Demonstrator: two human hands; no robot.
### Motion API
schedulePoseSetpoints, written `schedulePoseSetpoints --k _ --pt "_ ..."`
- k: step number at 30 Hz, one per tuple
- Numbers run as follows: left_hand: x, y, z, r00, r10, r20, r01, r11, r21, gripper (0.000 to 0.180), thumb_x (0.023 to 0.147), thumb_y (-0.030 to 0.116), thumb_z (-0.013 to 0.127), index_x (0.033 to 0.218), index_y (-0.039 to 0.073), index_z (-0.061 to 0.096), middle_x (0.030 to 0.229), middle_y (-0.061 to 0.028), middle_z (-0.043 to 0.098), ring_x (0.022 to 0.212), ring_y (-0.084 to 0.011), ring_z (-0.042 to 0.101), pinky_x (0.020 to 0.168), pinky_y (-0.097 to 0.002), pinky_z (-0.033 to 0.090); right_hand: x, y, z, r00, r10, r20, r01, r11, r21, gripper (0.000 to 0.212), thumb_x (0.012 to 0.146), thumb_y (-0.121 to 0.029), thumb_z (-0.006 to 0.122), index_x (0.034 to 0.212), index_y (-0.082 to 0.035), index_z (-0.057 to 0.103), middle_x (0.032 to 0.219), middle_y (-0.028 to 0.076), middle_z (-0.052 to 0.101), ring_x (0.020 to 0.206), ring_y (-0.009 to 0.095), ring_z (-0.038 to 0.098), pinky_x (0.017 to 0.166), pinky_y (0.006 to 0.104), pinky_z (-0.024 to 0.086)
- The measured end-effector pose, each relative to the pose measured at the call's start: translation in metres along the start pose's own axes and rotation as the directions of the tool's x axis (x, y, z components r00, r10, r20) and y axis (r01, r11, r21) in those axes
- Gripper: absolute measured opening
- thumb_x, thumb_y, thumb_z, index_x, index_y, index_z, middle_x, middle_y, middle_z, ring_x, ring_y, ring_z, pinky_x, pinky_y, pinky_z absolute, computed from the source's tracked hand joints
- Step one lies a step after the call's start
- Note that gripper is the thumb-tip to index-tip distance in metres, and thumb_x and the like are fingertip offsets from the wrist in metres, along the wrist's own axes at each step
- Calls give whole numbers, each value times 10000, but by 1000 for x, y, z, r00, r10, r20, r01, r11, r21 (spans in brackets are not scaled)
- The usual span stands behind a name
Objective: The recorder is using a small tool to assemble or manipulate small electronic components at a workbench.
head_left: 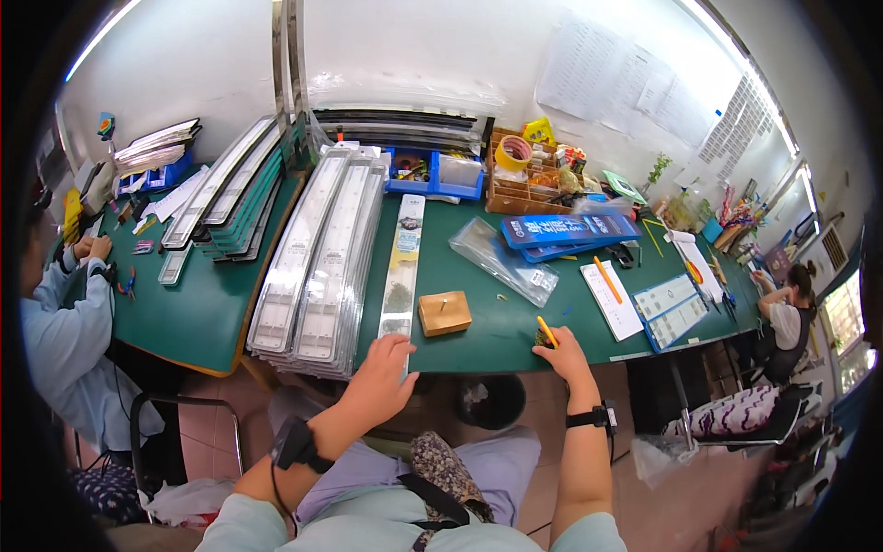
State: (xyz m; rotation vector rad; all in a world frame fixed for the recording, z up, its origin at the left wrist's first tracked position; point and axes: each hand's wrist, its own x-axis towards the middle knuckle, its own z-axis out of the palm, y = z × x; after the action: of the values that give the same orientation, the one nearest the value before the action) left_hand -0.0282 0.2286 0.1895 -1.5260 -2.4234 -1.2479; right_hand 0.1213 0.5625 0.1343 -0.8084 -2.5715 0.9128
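Observation:
A long, narrow white panel [400, 276] with a printed picture strip lies on the green table, pointing away from me. My left hand [377, 382] is at its near end, fingers curled over the edge and thumb at the side. My right hand [563, 356] is closed around a slim yellow stick-like tool [548, 332] at the table's front edge; something small and dark shows beside the fingers, too small to name. Between the hands, nearer the left, stands a small brown block [444, 313] with a short pin-like piece on top.
Stacked clear-and-white long trays [317, 258] stand left of the panel. Blue bins [432, 175], a wooden compartment box [533, 189], blue packages [566, 232], a plastic bag [506, 262] and paper with an orange pen [612, 299] lie beyond. A black bin [492, 400] is below. Co-workers sit left and right.

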Motion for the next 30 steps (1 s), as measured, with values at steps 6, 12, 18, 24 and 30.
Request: schedulePoseSetpoints --k 6,12,18,24,30 --pt "34 -12 50 998 -45 -42 46 998 38 473 727 80 607 1133 -84 428 1080 -292 475 1027 -441 461 916 -453 385 8 17 7 980 -189 -60 184 979 -90 314 723 -211 702 942 -3 616 873 143 553 851 302 554 747 360 440" --pt "59 -7 82 1000 -17 -26 22 979 205 556 716 155 658 1160 -93 434 1248 -273 401 1164 -408 386 998 -423 327 1 23 5 996 -69 -60 70 998 10 229 692 -107 700 882 -15 613 808 110 531 762 276 553 694 344 443" --pt "68 -27 100 999 -6 -49 22 937 350 608 728 210 682 1208 -46 411 1280 -250 367 1165 -431 370 977 -439 345 7 25 8 990 -92 -108 94 996 11 228 650 -19 710 843 -7 588 754 81 533 698 213 548 669 315 441" --pt "69 -40 100 998 45 -38 -32 955 294 378 723 15 546 1089 -49 477 1204 -241 417 1176 -442 381 994 -439 342 12 31 11 992 -30 -126 42 995 91 217 647 -11 705 818 -6 573 729 76 528 672 203 537 647 312 437" --pt "62 -45 98 990 122 -66 -108 977 185 353 708 -57 483 1061 -61 468 1176 -239 443 1173 -398 390 988 -398 357 15 40 12 985 -51 -162 59 997 48 209 650 -42 713 802 -4 574 722 82 541 670 204 543 647 311 438"
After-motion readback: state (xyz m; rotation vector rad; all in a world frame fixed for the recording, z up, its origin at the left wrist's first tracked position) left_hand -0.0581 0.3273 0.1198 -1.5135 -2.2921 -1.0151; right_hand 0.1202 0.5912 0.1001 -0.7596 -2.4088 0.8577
